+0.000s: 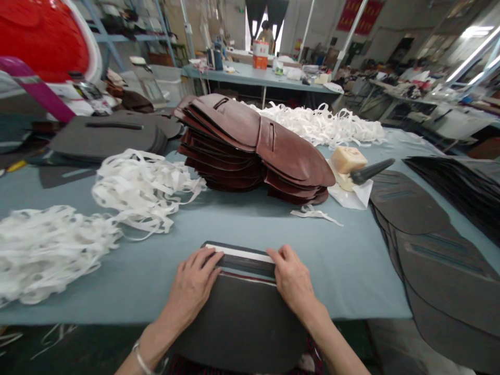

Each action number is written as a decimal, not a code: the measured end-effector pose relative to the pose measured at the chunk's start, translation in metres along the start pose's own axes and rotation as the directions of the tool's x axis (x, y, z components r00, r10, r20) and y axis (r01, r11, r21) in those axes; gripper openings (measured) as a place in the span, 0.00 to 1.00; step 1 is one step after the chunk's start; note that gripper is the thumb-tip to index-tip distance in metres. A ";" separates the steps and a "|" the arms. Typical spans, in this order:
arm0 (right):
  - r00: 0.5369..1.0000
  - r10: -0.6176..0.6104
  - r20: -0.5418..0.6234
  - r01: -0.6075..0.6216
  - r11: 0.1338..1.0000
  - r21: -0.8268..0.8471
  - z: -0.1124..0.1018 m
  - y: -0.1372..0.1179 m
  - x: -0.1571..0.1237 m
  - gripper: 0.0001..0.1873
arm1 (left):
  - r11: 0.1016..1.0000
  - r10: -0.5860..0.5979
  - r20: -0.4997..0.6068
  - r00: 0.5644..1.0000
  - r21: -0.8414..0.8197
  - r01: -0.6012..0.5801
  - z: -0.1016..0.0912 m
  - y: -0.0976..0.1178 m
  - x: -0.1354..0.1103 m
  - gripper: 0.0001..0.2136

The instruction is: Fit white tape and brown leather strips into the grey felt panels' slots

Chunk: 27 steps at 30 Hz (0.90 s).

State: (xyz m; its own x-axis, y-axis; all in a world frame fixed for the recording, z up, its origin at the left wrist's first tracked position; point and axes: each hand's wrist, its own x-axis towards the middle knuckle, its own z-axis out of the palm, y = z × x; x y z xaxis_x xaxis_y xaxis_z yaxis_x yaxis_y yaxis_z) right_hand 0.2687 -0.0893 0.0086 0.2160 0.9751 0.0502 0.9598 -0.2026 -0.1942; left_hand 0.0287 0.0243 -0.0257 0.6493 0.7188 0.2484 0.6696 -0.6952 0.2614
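Observation:
A dark grey panel [246,317] with a slot across its upper part lies in front of me, its lower portion over the table's front edge. Along its far edge runs a narrow white strip [242,252]. My left hand [195,284] rests on the panel's left side, fingers stretched out over the strip's left end. At the other end, my right hand [292,278] is closed, thumb and forefinger pinching the strip at the panel's edge. Reddish-brown lining shows along the slot's near edge. The undersides of both hands are hidden.
Beyond the panel stands a stack of brown leather pieces [234,156]. White strips lie in heaps at left [50,250] and behind [324,125]. To the right are a yellowish block [347,159], a dark-handled tool [373,171] and more grey panels [441,260]. A person [266,34] is far back.

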 end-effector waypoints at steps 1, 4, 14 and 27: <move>0.996 -0.093 -0.010 0.093 0.996 -0.016 0.003 -0.007 0.002 0.20 | 1.000 0.011 0.013 1.000 0.028 -0.012 -0.001 0.000 -0.002 0.17; 0.982 -0.189 -0.027 0.188 0.982 -0.036 0.009 -0.020 0.009 0.13 | 0.999 0.006 0.022 1.000 0.046 -0.007 -0.002 -0.002 -0.004 0.17; 0.996 -0.080 -0.041 0.077 0.994 -0.078 0.026 -0.035 0.054 0.19 | 0.995 -0.083 -0.048 0.995 -0.062 0.080 0.000 -0.001 -0.005 0.15; 0.901 -0.420 -0.110 0.433 0.891 0.135 0.054 -0.099 0.077 0.12 | 0.999 -0.053 0.007 0.999 -0.002 0.053 -0.014 0.004 0.006 0.16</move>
State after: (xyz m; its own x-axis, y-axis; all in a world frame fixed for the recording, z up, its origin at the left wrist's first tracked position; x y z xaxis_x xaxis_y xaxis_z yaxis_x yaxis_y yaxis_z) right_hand 0.1803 0.0107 -0.0208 -0.1892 0.9535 0.2348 0.9249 0.2533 -0.2836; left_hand 0.0301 0.0259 -0.0099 0.6153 0.7546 0.2279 0.7022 -0.6561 0.2765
